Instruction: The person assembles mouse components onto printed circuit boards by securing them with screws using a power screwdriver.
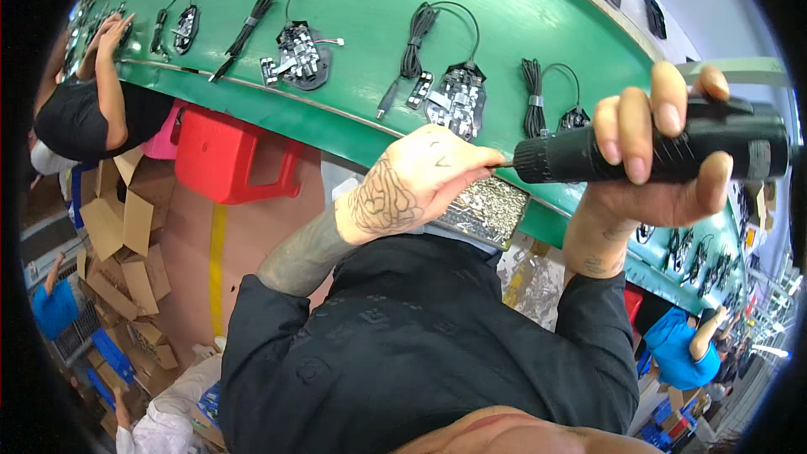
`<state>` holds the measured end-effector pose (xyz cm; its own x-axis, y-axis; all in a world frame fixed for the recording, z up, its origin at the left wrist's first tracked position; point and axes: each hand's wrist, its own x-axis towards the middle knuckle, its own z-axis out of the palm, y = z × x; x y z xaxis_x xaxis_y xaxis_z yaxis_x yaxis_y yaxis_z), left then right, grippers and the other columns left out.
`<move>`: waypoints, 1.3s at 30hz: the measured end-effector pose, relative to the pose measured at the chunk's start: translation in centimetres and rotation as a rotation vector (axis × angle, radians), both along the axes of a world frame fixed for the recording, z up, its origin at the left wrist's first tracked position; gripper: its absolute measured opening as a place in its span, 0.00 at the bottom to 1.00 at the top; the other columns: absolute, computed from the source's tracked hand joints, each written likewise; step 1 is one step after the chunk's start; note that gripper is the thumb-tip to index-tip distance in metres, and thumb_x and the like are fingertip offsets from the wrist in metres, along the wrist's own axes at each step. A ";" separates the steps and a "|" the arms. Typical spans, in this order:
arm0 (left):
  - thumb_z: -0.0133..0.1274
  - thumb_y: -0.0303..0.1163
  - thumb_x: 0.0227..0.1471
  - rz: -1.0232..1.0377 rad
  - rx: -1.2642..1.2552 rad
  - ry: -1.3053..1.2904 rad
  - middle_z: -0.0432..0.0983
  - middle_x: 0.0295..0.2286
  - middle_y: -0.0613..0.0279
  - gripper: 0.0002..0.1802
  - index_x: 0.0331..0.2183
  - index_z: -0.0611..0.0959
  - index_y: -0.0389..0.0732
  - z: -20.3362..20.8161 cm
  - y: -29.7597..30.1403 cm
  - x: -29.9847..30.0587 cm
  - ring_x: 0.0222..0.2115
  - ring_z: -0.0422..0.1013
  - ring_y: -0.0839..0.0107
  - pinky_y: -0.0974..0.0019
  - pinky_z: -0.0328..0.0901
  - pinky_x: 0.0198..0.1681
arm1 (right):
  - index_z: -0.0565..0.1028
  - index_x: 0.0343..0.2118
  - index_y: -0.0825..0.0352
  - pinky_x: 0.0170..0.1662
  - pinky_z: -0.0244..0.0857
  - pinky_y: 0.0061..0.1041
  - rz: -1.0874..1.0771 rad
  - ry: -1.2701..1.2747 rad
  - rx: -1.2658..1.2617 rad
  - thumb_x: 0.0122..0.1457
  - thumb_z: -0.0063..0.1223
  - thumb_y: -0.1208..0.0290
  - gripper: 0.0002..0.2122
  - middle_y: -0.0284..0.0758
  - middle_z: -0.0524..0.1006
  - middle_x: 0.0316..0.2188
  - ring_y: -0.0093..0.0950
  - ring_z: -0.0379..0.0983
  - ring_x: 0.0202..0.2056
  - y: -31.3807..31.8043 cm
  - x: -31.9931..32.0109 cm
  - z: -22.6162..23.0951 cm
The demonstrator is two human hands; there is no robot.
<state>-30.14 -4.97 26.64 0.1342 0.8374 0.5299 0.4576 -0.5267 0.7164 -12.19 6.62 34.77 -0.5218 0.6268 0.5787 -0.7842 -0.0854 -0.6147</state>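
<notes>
My right hand [643, 151] wraps round a black electric screwdriver [551, 158] held level above the bench, its nose pointing left. At that nose shows a short thin bit [504, 165]. My left hand [420, 176] has thumb and forefinger pinched together at the bit's tip; whatever is between them is too small to make out. Just under the left fingers, a shallow tray [519, 223] full of small silvery screws [487, 208] sits at the bench edge. Beyond my left hand lies an opened computer mouse [458, 97] with exposed circuit boards and a coiled black cable [416, 46].
On the green bench [361, 0] lie more opened mice, one [303, 59] to the left and another [574, 118] behind the screwdriver. A red stool [223, 155] stands left of me. Co-workers [105, 109] sit along the bench; cardboard boxes [118, 227] fill the floor at left.
</notes>
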 end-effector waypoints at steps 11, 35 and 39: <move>0.65 0.26 0.43 0.294 -0.001 0.065 0.81 0.34 0.59 0.15 0.37 0.83 0.39 -2.1 1.1 -0.7 0.35 0.77 0.62 0.62 0.69 0.41 | 0.61 0.60 0.61 0.33 0.63 0.32 -0.180 -0.070 0.096 0.62 0.46 0.61 0.24 0.41 0.68 0.39 0.25 0.66 0.23 1.5 -1.3 -2.4; 0.62 0.38 0.48 0.232 -0.076 0.482 0.79 0.40 0.68 0.13 0.37 0.84 0.45 -4.3 2.4 -0.6 0.45 0.72 0.70 0.57 0.60 0.51 | 0.64 0.51 0.64 0.31 0.68 0.28 -0.471 -0.321 0.087 0.56 0.53 0.80 0.19 0.41 0.73 0.32 0.26 0.69 0.23 3.3 -5.8 -7.6; 0.62 0.39 0.48 0.192 -0.041 0.505 0.78 0.38 0.68 0.13 0.36 0.83 0.45 -4.0 2.8 -0.5 0.43 0.73 0.69 0.58 0.60 0.50 | 0.65 0.48 0.66 0.27 0.66 0.21 -0.512 -0.514 0.098 0.52 0.58 0.82 0.21 0.32 0.74 0.27 0.20 0.70 0.23 1.9 -7.0 -6.1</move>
<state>-30.64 -2.13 22.63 0.2061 0.8906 0.4054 0.8356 -0.3758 0.4007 -19.23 8.55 28.67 -0.3981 0.8229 0.4054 -0.3218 0.2886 -0.9018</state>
